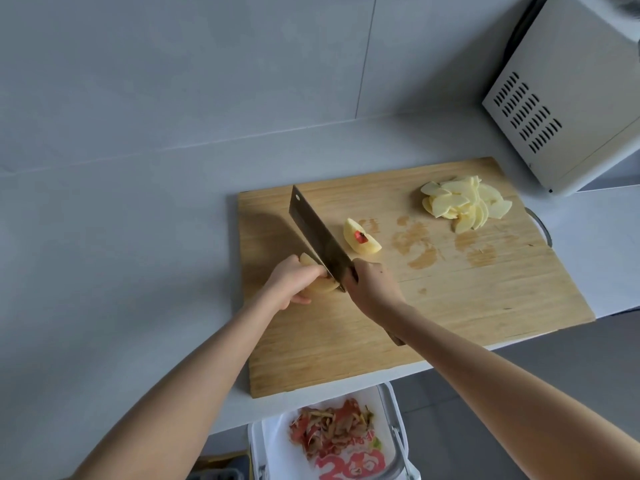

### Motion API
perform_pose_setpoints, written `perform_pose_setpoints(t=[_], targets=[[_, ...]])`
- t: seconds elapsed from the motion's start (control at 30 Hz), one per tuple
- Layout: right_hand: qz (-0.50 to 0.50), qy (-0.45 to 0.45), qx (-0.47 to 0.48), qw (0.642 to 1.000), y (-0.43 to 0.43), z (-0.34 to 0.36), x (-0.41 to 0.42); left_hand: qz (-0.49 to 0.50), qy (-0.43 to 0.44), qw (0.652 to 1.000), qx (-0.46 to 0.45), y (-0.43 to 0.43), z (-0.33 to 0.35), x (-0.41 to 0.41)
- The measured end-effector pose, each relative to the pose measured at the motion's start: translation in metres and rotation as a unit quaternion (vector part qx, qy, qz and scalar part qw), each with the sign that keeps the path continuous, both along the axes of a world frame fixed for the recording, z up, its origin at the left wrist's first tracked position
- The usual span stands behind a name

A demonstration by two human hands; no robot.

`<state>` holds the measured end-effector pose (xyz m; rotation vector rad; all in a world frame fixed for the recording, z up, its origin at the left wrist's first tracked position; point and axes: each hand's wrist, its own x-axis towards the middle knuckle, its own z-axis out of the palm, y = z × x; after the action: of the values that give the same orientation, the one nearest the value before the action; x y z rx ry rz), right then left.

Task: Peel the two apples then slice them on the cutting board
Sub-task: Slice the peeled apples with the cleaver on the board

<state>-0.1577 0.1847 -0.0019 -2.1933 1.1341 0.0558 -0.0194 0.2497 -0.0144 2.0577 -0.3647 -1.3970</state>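
Left hand (289, 284) pins the apple piece (320, 289) on the cutting board (450, 306), right hand (372, 289) grips the cleaver (317, 237) right against those fingers, so a slip likely nicks them.

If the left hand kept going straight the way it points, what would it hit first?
Most likely the cleaver blade, which stands right beside the left hand over the apple piece it holds. Depth is hard to judge.

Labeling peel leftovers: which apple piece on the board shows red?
The lone wedge right of the cleaver; the piece under the left hand and the slice pile look pale.
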Motion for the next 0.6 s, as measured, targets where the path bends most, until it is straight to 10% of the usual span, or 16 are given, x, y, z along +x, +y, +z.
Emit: perform_pose_setpoints(t=[0.43, 0.6], targets=[[-0.045, -0.099, -0.022, 0.994, 0.019, 0.016, -0.025, 0.136, 0.148, 0.979, -0.037, 0.020, 0.007, -0.002], [-0.171, -0.242, 0.190, 0.936, 0.018, 0.053, -0.051, 0.220, 0.279, 0.916, -0.187, 0.046, 0.013, -0.004]])
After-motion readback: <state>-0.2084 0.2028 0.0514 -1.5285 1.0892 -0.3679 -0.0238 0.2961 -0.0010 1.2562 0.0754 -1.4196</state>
